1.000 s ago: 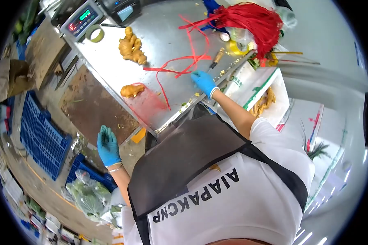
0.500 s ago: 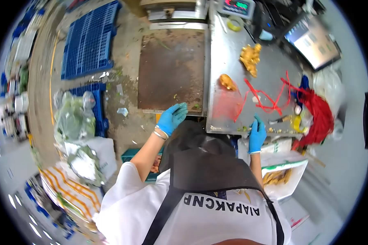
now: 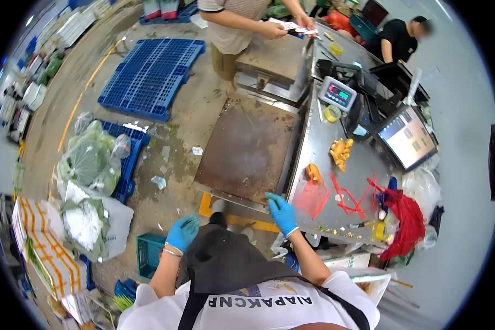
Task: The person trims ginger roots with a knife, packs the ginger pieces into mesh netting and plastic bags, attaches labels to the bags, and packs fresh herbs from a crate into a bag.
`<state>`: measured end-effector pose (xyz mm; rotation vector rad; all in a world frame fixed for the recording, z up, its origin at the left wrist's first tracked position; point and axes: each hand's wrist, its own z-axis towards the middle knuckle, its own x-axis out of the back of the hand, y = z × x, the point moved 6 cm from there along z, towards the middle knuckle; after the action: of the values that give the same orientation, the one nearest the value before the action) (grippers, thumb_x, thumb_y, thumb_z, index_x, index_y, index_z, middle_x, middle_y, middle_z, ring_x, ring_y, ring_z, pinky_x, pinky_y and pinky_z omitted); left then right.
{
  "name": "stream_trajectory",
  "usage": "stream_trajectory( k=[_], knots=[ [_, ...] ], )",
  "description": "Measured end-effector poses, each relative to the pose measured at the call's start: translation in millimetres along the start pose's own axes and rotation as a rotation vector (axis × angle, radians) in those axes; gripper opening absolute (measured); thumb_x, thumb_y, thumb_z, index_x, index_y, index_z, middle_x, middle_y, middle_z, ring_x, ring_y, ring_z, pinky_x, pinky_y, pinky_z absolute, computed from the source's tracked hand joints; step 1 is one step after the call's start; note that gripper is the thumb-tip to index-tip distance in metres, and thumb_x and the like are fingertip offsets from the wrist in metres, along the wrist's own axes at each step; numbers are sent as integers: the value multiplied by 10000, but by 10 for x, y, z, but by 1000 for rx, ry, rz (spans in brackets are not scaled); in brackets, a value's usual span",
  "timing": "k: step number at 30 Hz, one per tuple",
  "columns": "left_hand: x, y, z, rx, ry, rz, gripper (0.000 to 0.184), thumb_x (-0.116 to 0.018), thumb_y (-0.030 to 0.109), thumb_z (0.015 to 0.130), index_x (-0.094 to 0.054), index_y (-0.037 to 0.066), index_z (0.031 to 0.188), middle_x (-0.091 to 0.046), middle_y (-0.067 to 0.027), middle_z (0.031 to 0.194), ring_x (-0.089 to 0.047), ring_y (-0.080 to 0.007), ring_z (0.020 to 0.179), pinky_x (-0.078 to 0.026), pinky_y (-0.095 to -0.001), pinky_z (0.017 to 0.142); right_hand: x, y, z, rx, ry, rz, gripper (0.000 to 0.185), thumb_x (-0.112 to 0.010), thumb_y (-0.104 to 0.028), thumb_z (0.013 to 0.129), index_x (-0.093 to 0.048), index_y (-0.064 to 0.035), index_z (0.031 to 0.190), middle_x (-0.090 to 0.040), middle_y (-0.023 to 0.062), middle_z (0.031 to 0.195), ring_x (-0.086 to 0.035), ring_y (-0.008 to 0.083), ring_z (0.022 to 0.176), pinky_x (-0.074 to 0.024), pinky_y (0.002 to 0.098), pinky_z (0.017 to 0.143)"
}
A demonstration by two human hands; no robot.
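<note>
My left hand point(image 3: 182, 233), in a blue glove, hovers over the floor in front of my dark apron, fingers stretched and nothing in it. Also gloved in blue, my right hand point(image 3: 282, 214) is by the near right corner of a rusty brown platform point(image 3: 247, 151); its fingers are extended and hold nothing visible. Whether the fingertips touch the platform I cannot tell. On the metal table point(image 3: 308, 146) to the right lie a large piece of ginger point(image 3: 341, 154) and a smaller ginger piece point(image 3: 313, 174). Red netting point(image 3: 309, 199) and red strips point(image 3: 346, 204) lie near them.
A digital scale display point(image 3: 337, 94) and a monitor point(image 3: 407, 137) stand on the table. Blue pallets point(image 3: 151, 77) and bagged green vegetables point(image 3: 91, 159) are on the left. A green crate point(image 3: 148, 256) sits by my left arm. Across the platform a person point(image 3: 234, 27) holds papers; another is behind the table.
My view has turned and lifted, bringing two other people into sight. My right hand has moved from the table's edge to the platform corner; my left hand has drawn back from the platform.
</note>
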<state>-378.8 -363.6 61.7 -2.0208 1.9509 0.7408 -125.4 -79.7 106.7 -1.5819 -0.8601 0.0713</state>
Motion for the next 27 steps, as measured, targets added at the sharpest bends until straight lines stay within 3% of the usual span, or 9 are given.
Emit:
stream_trajectory(
  k=[3,6,7,15,20,23,26,27],
  knots=[
    [80,320,198,26,-98,23,267,-531,152,916,-646,12,1113,-672,-133,1111,-634,-275,1003,-502,-392,893,-411,-258,-248,-148,-106,-41,282,-567,-263,938,-649,-110,1160,-665,143,1114,-652,290,1005,-512,351,850],
    [-14,663,316,139,-149,30,258,-544,136,907,-656,13,1104,-684,-130,1086,-647,-277,989,-519,-390,872,-786,-478,-380,85,-122,-288,302,-540,-294,939,-651,-113,1154,-658,151,1114,-639,320,1001,-510,390,850],
    [-104,800,370,173,-171,47,255,-543,127,905,-655,13,1105,-684,-130,1085,-647,-274,991,-520,-387,872,-900,-520,-418,41,-123,-228,321,-519,-311,938,-648,-113,1156,-654,157,1111,-624,344,1003,-502,417,863],
    [-671,1546,957,195,-288,346,281,-537,83,899,-629,-21,1144,-673,-132,1106,-643,-248,986,-511,-375,912,-1035,-720,-917,-79,107,-289,352,-493,-322,938,-622,-84,1162,-642,174,1104,-607,375,991,-491,436,872],
    [-1249,902,1025,450,-445,537,295,-499,75,927,-608,-48,1172,-647,-150,1183,-616,-245,1086,-492,-369,961,-623,-284,-1790,-383,386,-254,322,-471,-322,935,-629,-107,1115,-648,164,1081,-621,374,944,-495,454,832],
    [-1447,347,893,565,-431,656,303,-496,95,943,-601,-46,1190,-633,-138,1215,-600,-236,1113,-478,-357,982,-284,53,-2457,-553,597,-262,353,-467,-353,935,-621,-125,1156,-650,151,1104,-632,360,930,-494,443,844],
    [-1612,-337,744,611,-446,786,328,-486,118,962,-575,-36,1237,-604,-126,1265,-573,-222,1151,-464,-346,997,201,513,-3282,-719,881,-198,368,-497,-350,931,-613,-103,1177,-650,153,1113,-628,335,989,-495,418,865],
    [-1677,-619,632,624,-452,817,334,-482,122,965,-567,-36,1247,-596,-126,1276,-568,-220,1156,-462,-344,999,389,705,-3606,-656,1059,-193,357,-529,-332,924,-617,-97,1177,-648,152,1125,-628,334,993,-494,405,874]
  ],
)
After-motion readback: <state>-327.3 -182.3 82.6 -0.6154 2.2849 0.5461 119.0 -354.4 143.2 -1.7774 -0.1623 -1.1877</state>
